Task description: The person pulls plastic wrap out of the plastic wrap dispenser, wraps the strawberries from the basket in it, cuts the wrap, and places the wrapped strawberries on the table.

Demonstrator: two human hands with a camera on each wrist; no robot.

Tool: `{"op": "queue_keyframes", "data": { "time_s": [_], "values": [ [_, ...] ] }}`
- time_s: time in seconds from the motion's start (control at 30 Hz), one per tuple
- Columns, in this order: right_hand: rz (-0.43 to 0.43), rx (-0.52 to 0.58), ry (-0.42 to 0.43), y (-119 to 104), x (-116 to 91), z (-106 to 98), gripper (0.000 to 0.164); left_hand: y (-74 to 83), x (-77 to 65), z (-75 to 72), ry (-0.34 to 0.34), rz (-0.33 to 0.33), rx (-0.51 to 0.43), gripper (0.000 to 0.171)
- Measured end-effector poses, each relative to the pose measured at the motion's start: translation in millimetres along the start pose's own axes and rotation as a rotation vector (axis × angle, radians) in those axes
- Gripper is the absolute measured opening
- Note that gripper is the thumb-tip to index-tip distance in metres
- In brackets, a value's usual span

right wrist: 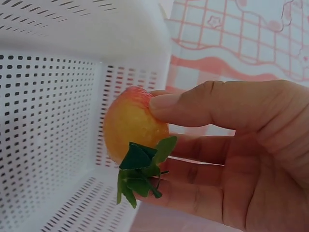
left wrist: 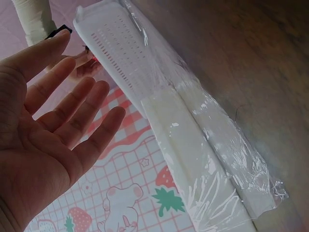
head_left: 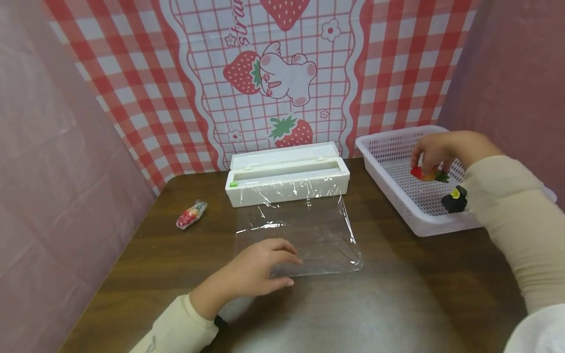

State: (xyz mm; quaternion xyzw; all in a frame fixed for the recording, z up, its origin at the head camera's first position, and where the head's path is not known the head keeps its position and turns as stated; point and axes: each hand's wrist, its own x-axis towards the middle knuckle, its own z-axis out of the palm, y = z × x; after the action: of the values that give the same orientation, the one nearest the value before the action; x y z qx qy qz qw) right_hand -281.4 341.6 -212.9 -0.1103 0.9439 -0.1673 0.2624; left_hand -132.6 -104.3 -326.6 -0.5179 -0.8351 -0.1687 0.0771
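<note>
My right hand (head_left: 434, 149) pinches a red-and-yellow toy fruit (right wrist: 130, 123) with green leaves between thumb and fingers, inside the white perforated basket (head_left: 393, 206). In the right wrist view its leaves hang toward the palm side. My left hand (head_left: 260, 267) is open, fingers loosely spread, over the near-left edge of a sheet of cling film (head_left: 309, 240). This sheet stretches from a white cling film dispenser (head_left: 287, 191), whose lid stands raised at the back. In the left wrist view the left palm shows bare, with nothing held.
A film-wrapped red-and-yellow fruit (head_left: 191, 214) lies on the brown table (head_left: 176, 274) left of the dispenser. A black piece (head_left: 454, 200) with a yellow mark shows at the right cuff. Behind the table hangs a red-checked strawberry cloth (head_left: 163, 98).
</note>
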Motion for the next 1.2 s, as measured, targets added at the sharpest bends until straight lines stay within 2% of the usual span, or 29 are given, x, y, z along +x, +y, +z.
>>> {"op": "queue_keyframes", "data": {
  "time_s": [0.17, 0.43, 0.6, 0.8, 1.2],
  "values": [
    [-0.022, -0.049, -0.005, -13, -10, -1, 0.039, -1.0, -0.3, 0.7, 0.011, 0.012, 0.018, 0.031],
    [-0.049, -0.201, 0.077, -42, -26, 4, 0.039, -1.7, -1.4, -1.8, -0.006, 0.011, 0.03, 0.033],
    [-0.098, -0.286, 0.11, -63, -31, 10, 0.041, -2.8, -2.8, -3.0, -0.023, -0.002, 0.042, 0.034],
    [-0.214, -0.366, 0.16, -85, -32, 21, 0.044, -3.0, -4.3, -4.2, -0.035, -0.02, 0.038, 0.035],
    [-0.431, -0.401, 0.152, -119, -28, 42, 0.039, -4.5, -5.7, -3.0, -0.027, -0.01, 0.05, 0.034]
  ]
}}
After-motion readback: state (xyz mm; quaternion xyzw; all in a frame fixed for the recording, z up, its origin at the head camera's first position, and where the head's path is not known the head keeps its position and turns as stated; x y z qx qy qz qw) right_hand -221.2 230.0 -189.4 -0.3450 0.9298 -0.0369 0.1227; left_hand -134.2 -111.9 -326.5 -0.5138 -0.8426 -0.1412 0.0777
